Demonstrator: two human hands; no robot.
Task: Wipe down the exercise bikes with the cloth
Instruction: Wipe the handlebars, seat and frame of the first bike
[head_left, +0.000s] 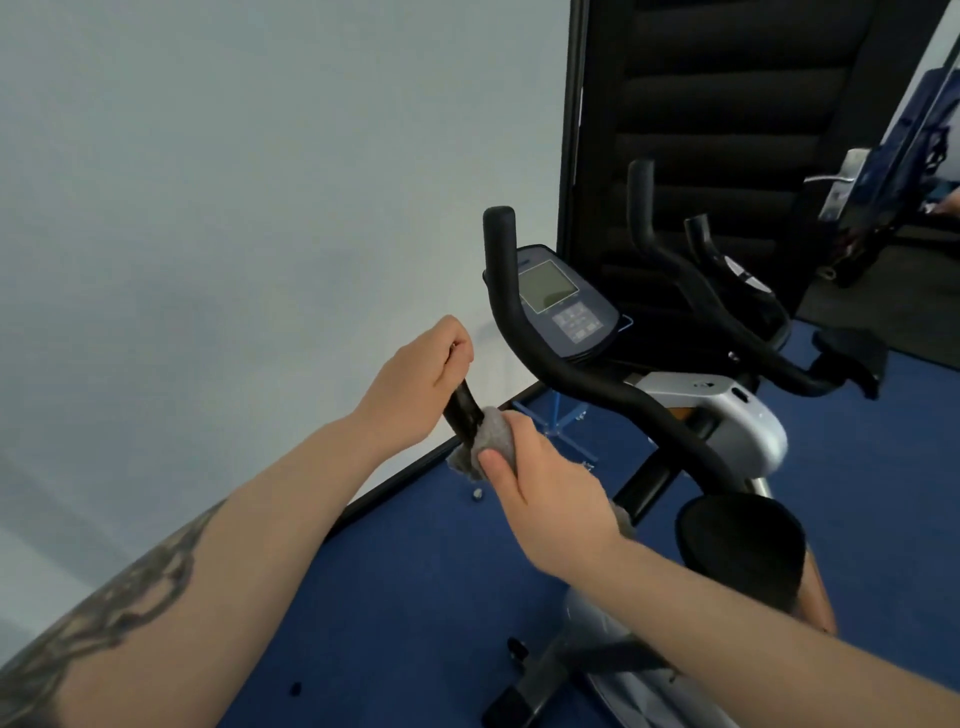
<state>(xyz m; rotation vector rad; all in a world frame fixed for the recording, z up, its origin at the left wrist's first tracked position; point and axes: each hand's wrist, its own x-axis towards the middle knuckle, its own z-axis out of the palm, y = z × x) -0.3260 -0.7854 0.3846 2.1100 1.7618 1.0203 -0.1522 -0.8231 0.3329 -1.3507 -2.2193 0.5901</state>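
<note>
Head view, near centre: your right hand (545, 483) wraps a grey cloth (491, 441) around the bike's left handlebar (464, 410), fingers curled. Just above, your left hand (421, 379) grips that bar's end. Beyond sits the console (563, 301); a second exercise bike (737, 312) stands upper right.

the handlebar (464, 410) end is hidden inside the hands, left (421, 384) and right (545, 483), and the cloth (491, 441).

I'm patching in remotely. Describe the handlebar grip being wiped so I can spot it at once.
Find the exercise bike's grey console. The near handlebar grip rises below and left of it, left hand gripping its top, right hand wrapping the grey cloth round it. The other grip stands bare.
</note>
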